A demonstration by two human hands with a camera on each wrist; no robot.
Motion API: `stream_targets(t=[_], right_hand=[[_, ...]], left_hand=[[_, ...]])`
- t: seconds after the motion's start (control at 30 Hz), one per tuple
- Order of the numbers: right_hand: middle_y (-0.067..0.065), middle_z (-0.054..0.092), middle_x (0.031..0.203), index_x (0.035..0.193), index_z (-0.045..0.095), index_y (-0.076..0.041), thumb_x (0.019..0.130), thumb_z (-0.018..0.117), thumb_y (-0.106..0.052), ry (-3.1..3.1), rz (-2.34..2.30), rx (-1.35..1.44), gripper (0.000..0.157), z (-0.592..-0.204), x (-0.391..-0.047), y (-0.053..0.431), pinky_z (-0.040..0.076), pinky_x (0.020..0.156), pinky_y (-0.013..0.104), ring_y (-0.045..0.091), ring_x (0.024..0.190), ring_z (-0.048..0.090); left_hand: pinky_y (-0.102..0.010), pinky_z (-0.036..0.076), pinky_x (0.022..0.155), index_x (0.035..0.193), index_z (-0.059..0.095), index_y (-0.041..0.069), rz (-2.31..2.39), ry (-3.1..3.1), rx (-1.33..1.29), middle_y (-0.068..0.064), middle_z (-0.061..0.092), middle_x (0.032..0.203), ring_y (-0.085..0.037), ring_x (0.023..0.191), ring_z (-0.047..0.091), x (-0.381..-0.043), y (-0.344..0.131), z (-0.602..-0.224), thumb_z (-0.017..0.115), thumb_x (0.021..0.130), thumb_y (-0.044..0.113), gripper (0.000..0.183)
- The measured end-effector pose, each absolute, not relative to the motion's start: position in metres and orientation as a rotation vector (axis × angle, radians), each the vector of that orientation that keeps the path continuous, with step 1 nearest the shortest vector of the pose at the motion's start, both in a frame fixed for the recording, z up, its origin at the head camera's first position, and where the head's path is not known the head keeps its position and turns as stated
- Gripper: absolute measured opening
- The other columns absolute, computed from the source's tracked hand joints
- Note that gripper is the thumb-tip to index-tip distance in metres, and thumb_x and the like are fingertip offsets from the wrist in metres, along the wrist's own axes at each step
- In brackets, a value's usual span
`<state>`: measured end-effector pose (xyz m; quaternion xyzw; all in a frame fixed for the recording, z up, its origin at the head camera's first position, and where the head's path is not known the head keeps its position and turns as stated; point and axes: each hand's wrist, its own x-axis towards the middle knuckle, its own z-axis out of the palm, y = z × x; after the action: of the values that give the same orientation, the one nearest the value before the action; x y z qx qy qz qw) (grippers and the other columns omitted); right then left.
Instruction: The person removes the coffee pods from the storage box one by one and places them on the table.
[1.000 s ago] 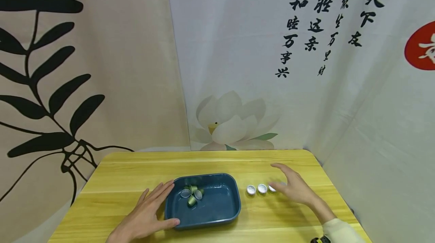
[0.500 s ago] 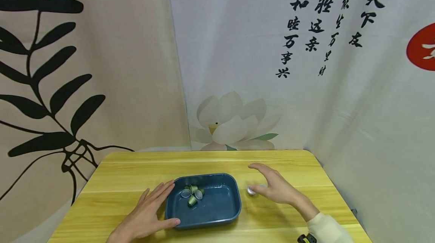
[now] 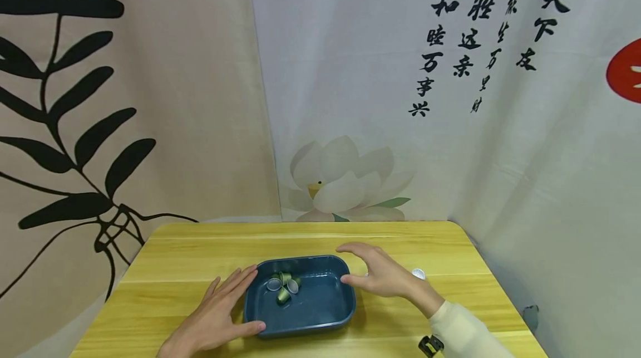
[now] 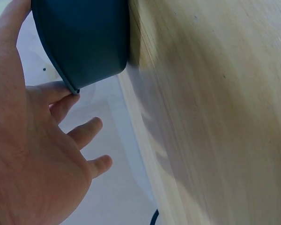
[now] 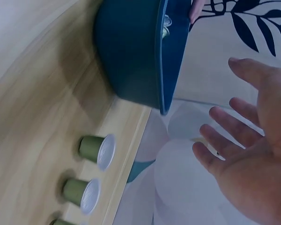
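Note:
A dark blue rectangular tray (image 3: 325,308) stands on the table with several green coffee capsules (image 3: 283,296) lying in its left half. Along the tray's left side my left hand (image 3: 217,309) is spread, thumb at the near corner and fingertips at the far one. In the left wrist view the index and middle fingertips touch the rim's corner. My right hand (image 3: 383,275) hovers by the tray's right rim, fingers apart and holding nothing. Behind it, one silver-lidded coffee capsule (image 3: 418,273) shows on the table. The right wrist view shows others in that row, including this green one (image 5: 90,148).
The wooden table (image 3: 210,246) ends at a printed cloth backdrop (image 3: 200,96) behind. Another cloth wall closes off the right side. A dark watch-like band (image 3: 430,345) sits at the right sleeve.
My right hand has moved left, from over the row of capsules to the tray's right rim. The left hand and the tray have stayed in place.

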<state>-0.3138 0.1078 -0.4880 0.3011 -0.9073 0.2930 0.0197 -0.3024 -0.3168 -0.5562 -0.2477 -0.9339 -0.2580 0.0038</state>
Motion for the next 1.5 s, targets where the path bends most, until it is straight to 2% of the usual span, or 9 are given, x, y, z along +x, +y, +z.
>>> stream_targets(t=[0.27,0.6,0.7,1.0,1.3,1.5], right_hand=[[0.005,0.069,0.160,0.159,0.063,-0.012,0.108,0.078,-0.037,-2.869,0.889,1.093,0.058,-0.482,-0.320,0.086,0.056,0.125,0.056,0.027,0.150,0.066],[0.001,0.067,0.162,0.157,0.066,-0.017,0.108,0.079,-0.036,-2.959,0.820,1.214,0.055,-0.483,-0.328,0.066,0.057,0.126,0.047,0.028,0.150,0.066],[0.000,0.067,0.163,0.157,0.066,-0.018,0.108,0.079,-0.035,-2.979,0.788,1.228,0.054,-0.483,-0.331,0.059,0.056,0.126,0.044,0.024,0.151,0.065],[0.000,0.070,0.158,0.154,0.069,-0.013,0.105,0.082,-0.029,-3.008,0.644,1.297,0.053,-0.486,-0.339,0.034,0.053,0.129,0.043,0.018,0.149,0.066],[-0.002,0.074,0.154,0.152,0.071,-0.013,0.103,0.086,-0.026,-3.040,0.566,1.367,0.053,-0.492,-0.349,0.017,0.059,0.119,0.031,0.013,0.143,0.069],[-0.002,0.075,0.151,0.151,0.072,-0.013,0.103,0.086,-0.024,-3.079,0.526,1.382,0.052,-0.492,-0.354,0.008,0.061,0.115,0.029,0.018,0.137,0.074]], left_hand=[[-0.092,0.018,0.126,0.177,0.041,0.018,-0.819,-2.931,-0.776,-0.010,0.039,0.185,-0.052,0.171,0.033,-0.300,-0.317,-0.557,0.083,0.089,0.077,0.114],[-0.091,0.019,0.126,0.177,0.041,0.018,-0.808,-2.916,-0.767,-0.007,0.040,0.185,-0.052,0.170,0.035,-0.295,-0.315,-0.558,0.083,0.088,0.079,0.115],[-0.091,0.019,0.126,0.178,0.040,0.019,-0.804,-2.920,-0.764,-0.007,0.039,0.185,-0.052,0.170,0.035,-0.294,-0.315,-0.558,0.082,0.088,0.079,0.115],[-0.091,0.021,0.126,0.178,0.040,0.020,-0.790,-2.930,-0.756,-0.005,0.039,0.185,-0.051,0.170,0.036,-0.291,-0.315,-0.558,0.080,0.089,0.081,0.115],[-0.091,0.021,0.125,0.178,0.039,0.021,-0.793,-2.925,-0.758,-0.005,0.039,0.185,-0.051,0.170,0.036,-0.287,-0.314,-0.560,0.080,0.089,0.081,0.115],[-0.092,0.021,0.125,0.178,0.039,0.021,-0.793,-2.933,-0.756,-0.004,0.039,0.185,-0.051,0.170,0.036,-0.285,-0.313,-0.558,0.080,0.089,0.081,0.115]])
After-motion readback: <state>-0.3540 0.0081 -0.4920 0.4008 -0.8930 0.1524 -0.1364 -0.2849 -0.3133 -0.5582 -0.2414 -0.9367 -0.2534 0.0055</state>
